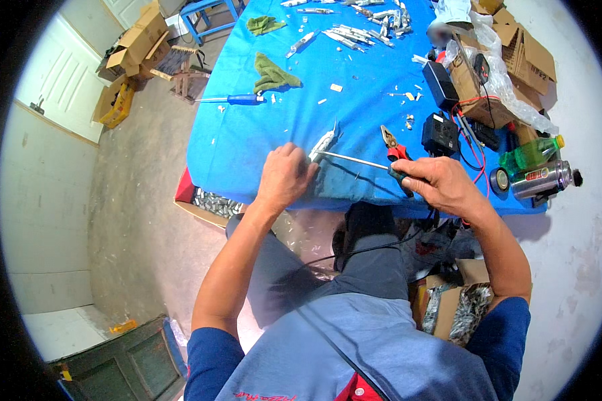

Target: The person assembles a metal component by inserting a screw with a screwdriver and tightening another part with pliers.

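Observation:
My left hand [285, 175] is closed around the lower end of a slim white and silver pen-like device [323, 144], whose thin pointed tip is directed away from me. In my right hand [441, 184] is a screwdriver [354, 160] with a long metal shaft and a dark handle. The shaft runs leftward, and its end meets the device just beside my left fingers. Close to my right hand lie pliers [392, 144] with red grips, their jaws pointing away and their handles partly hidden.
A blue cloth [247, 154] covers the table. A blue-handled screwdriver [244, 99] and green rags [273, 72] lie left, many similar devices [348, 37] at the back. Black boxes [440, 134], a green bottle [532, 154] and a steel flask [542, 180] stand right. A box of metal pieces [214, 202] sits below.

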`<state>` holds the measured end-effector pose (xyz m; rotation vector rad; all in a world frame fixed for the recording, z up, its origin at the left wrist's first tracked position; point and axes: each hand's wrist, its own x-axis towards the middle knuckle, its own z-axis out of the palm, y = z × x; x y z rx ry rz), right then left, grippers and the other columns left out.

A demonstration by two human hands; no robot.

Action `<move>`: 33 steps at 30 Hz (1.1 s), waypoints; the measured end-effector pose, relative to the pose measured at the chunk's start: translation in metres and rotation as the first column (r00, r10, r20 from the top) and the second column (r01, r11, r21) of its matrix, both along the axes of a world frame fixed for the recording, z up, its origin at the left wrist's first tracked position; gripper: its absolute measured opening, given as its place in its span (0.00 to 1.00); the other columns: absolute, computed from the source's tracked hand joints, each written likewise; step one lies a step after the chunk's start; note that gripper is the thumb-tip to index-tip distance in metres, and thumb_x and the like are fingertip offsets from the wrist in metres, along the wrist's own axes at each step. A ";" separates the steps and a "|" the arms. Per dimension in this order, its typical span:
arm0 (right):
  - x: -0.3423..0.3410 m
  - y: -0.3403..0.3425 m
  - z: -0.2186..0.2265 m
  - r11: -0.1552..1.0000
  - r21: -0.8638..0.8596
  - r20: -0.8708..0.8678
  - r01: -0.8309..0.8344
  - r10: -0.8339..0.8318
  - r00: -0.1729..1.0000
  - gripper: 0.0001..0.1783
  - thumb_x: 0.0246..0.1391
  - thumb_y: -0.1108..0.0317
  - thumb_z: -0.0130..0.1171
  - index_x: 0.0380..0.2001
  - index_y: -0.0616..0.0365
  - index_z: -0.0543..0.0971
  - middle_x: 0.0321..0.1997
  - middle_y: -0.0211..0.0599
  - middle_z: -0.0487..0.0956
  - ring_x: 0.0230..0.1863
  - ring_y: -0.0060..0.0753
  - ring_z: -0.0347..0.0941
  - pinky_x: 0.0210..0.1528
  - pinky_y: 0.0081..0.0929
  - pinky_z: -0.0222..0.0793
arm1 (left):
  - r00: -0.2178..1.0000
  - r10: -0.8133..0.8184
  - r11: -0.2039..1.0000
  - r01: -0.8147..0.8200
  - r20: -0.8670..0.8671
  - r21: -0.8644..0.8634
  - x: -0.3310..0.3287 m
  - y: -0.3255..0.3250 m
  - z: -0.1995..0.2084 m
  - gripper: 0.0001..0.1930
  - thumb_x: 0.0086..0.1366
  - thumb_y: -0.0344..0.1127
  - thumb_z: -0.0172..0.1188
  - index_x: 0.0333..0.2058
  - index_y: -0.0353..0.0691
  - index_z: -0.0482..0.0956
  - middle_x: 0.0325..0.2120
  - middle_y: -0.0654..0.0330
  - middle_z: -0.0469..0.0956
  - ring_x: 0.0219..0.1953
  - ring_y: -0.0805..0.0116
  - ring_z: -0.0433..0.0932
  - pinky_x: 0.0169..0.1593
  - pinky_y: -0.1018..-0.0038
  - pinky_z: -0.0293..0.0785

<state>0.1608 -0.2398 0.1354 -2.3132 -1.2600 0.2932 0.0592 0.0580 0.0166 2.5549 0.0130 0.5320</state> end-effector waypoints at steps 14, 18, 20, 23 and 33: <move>0.033 0.009 0.008 0.984 -0.149 -0.591 0.093 -0.164 0.790 0.20 0.59 0.60 0.58 0.51 0.59 0.79 0.23 0.32 0.77 0.20 0.19 0.69 0.24 0.21 0.65 | 1.000 0.013 0.999 -0.013 0.013 -0.035 -0.001 -0.003 -0.001 0.11 0.59 0.38 0.63 0.30 0.36 0.74 0.29 0.50 0.71 0.35 0.47 0.71 0.40 0.58 0.66; 0.023 0.000 -0.009 0.958 -0.184 -0.765 0.220 -0.280 0.580 0.21 0.60 0.60 0.57 0.53 0.59 0.78 0.24 0.30 0.76 0.17 0.15 0.65 0.20 0.16 0.61 | 1.000 0.029 0.999 -0.029 0.010 -0.046 -0.006 -0.005 -0.002 0.12 0.59 0.38 0.64 0.30 0.36 0.74 0.30 0.51 0.71 0.35 0.48 0.71 0.40 0.58 0.67; 0.015 -0.003 -0.012 0.965 -0.157 -0.680 0.212 -0.261 0.685 0.20 0.60 0.60 0.57 0.53 0.59 0.78 0.27 0.31 0.78 0.24 0.17 0.69 0.27 0.19 0.67 | 0.999 0.030 0.998 -0.029 0.015 -0.059 -0.006 -0.006 -0.001 0.12 0.58 0.38 0.64 0.30 0.36 0.74 0.30 0.51 0.72 0.35 0.48 0.71 0.40 0.58 0.67; 0.000 -0.004 -0.015 0.979 -0.095 -0.506 0.180 -0.203 0.838 0.19 0.60 0.62 0.57 0.51 0.58 0.79 0.31 0.34 0.80 0.32 0.20 0.72 0.37 0.22 0.70 | 0.999 0.038 0.997 -0.037 0.016 -0.062 -0.007 -0.004 -0.002 0.12 0.57 0.38 0.65 0.30 0.37 0.74 0.30 0.52 0.72 0.35 0.48 0.72 0.39 0.59 0.67; -0.041 -0.018 -0.036 0.965 0.181 -0.239 0.191 -0.145 0.960 0.17 0.58 0.67 0.60 0.49 0.61 0.79 0.40 0.49 0.83 0.38 0.38 0.82 0.41 0.28 0.74 | 0.998 0.050 0.994 -0.048 0.024 -0.098 -0.009 -0.001 -0.003 0.13 0.55 0.36 0.69 0.33 0.35 0.78 0.33 0.53 0.76 0.37 0.50 0.76 0.41 0.62 0.72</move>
